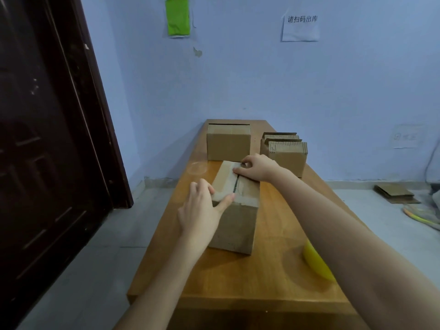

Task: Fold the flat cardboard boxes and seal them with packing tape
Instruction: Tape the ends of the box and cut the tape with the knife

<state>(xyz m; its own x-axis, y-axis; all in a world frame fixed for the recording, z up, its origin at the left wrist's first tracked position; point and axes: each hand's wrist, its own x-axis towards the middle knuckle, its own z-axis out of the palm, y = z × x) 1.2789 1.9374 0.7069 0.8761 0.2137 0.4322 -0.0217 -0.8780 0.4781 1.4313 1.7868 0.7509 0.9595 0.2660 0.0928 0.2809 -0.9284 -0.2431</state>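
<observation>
A folded cardboard box [234, 225] stands in the middle of the wooden table [269, 277], its top flaps closed with a dark seam between them and pale tape along the top. My left hand [200, 210] rests against the box's near left top edge, thumb pressing on the flap by the seam. My right hand [254, 168] is at the far end of the top, fingers curled and pinching at the tape there. A yellow roll of tape [315, 263] lies on the table to the right, partly hidden by my right forearm.
A finished box [228, 146] stands at the table's far end, with a bundle of flat boxes [287, 153] on edge to its right. A dark door [47, 139] is on the left. Flat cardboard [395, 192] lies on the floor at right.
</observation>
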